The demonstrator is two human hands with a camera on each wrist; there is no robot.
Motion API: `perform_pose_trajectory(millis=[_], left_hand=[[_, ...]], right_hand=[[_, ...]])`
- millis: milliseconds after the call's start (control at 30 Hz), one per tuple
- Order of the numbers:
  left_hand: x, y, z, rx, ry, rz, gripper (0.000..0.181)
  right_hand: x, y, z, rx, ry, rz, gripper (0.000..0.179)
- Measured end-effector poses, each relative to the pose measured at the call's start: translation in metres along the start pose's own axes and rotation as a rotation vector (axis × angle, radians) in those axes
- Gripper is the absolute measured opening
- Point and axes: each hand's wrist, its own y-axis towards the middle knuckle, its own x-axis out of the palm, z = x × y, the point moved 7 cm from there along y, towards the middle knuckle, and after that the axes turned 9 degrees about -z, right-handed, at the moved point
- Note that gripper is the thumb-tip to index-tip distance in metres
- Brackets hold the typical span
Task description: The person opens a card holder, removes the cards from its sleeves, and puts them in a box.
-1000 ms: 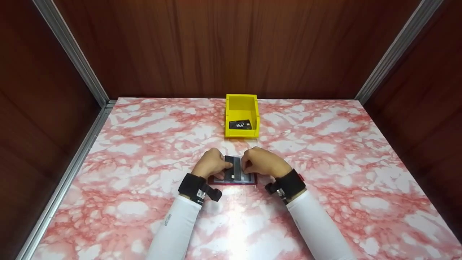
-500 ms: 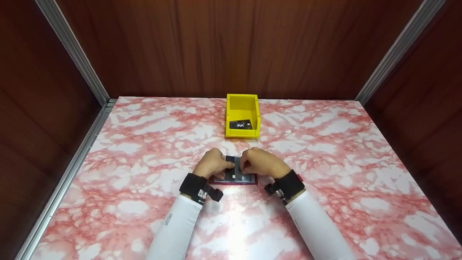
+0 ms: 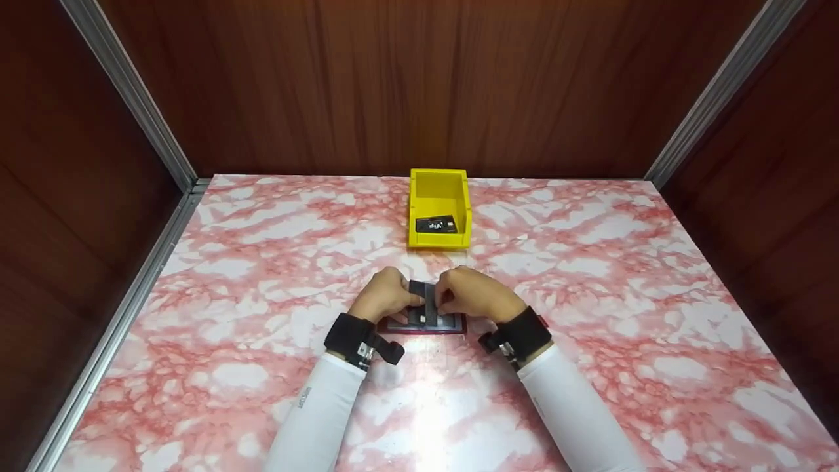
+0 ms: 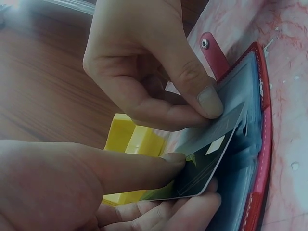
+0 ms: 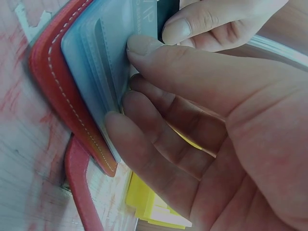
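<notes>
A black bank card [image 4: 199,166] is held by my left hand [image 3: 385,295], its thumb on the face and fingers behind. One end of the card lies inside a clear plastic sleeve [image 5: 120,53] of a red card holder [image 4: 257,207], which is spread open on the table. My right hand [image 3: 475,294] pinches that sleeve at its edge, thumb in front and fingertips behind, as the right wrist view shows. The card's gold chip [image 4: 215,145] is visible near the sleeve. Both hands hide much of the holder in the head view.
Beyond the hands stands a yellow bin [image 3: 439,190] with another black card [image 3: 435,225] inside. A red snap strap [image 4: 214,55] sticks out from the holder. The table [image 3: 262,393] has a pink and white marbled top, with brown wooden walls [image 3: 367,85] around it.
My right hand has shifted slightly left, covering more of the sleeve next to the card. The left hand keeps its grip on the card almost in place.
</notes>
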Motion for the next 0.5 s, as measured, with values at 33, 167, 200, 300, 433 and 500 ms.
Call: perform_pose_trajectory(millis=[33,167,200,300,433,500], left_hand=[[-0.0005,0.0,-0.0003,-0.002,0.001,0.002,0.036],[-0.0022,-0.0002,-0.0008,-0.001,-0.002,0.011,0.035],[-0.0025,-0.0002,-0.0011,-0.001,-0.005,0.012,0.035],[-0.003,-0.0009,-0.0012,-0.004,-0.012,0.011,0.034],[-0.0042,-0.0032,0.0001,-0.002,-0.008,0.008,0.035],[-0.0052,-0.0041,0.0008,0.003,0.004,0.01,0.035]], right_hand=[[0.0001,0.0001,-0.0001,0.001,0.0,-0.001,0.005],[0.0009,0.001,0.0005,0.001,0.003,-0.004,0.005],[0.0012,0.0013,0.0009,0.001,0.005,-0.004,0.005],[0.0022,0.0021,0.0025,0.004,0.01,-0.005,0.005],[0.0021,0.0019,0.003,0.003,0.015,-0.003,0.005],[0.002,0.0017,0.0029,0.004,0.024,-0.004,0.006]])
